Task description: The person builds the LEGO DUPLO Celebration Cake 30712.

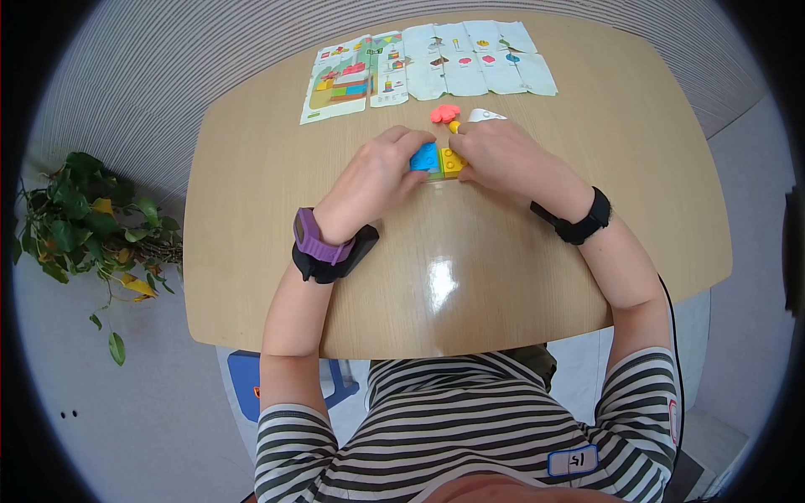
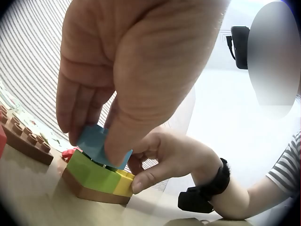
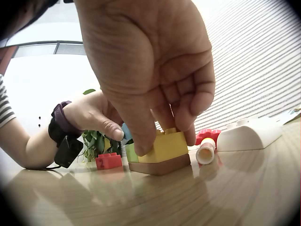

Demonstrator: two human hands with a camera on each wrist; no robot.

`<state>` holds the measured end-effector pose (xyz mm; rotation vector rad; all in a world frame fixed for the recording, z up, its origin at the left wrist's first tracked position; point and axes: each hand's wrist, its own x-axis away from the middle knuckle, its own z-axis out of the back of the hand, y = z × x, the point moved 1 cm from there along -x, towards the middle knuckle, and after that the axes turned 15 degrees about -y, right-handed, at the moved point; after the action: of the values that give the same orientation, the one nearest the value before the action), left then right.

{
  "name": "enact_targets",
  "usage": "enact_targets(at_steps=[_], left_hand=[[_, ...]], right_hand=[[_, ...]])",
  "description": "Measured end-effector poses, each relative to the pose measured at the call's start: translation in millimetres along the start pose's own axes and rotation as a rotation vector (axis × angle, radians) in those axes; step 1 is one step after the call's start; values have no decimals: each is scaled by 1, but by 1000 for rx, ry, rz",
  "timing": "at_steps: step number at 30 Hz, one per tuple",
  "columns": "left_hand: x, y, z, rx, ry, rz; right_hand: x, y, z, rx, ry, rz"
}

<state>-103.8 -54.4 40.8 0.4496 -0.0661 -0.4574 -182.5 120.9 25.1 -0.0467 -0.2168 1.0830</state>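
Note:
My left hand point(image 1: 375, 170) pinches a blue brick point(image 1: 424, 157) between thumb and fingers. In the left wrist view this brick point(image 2: 92, 141) sits slightly tilted on top of a green brick point(image 2: 90, 172), with a thin dark gap along their edge. Thumb and fingertips of my right hand point(image 1: 513, 158) grip a yellow brick point(image 3: 168, 147) from both sides. Green and yellow stand side by side on a brown base piece point(image 3: 160, 166), which rests on the table. Part of the green brick is hidden behind the right thumb in the right wrist view.
Beyond the hands lie a coral-red piece point(image 1: 445, 113), a white curved brick point(image 3: 249, 135) and a small tube point(image 3: 205, 154). A red brick marked 2 point(image 3: 108, 161) and a brown studded plate point(image 2: 27, 141) are nearby. An unfolded picture sheet point(image 1: 495, 71) covers the table's far side.

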Motion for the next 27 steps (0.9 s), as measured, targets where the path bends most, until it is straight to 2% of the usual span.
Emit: enact_targets(at_steps=[23, 27], left_hand=[[-3, -1, -8, -21, -1, 56], [-1, -1, -4, 0, -45, 70]], right_hand=[[-2, -1, -4, 12, 13, 18], [-1, -1, -5, 6, 101, 73]])
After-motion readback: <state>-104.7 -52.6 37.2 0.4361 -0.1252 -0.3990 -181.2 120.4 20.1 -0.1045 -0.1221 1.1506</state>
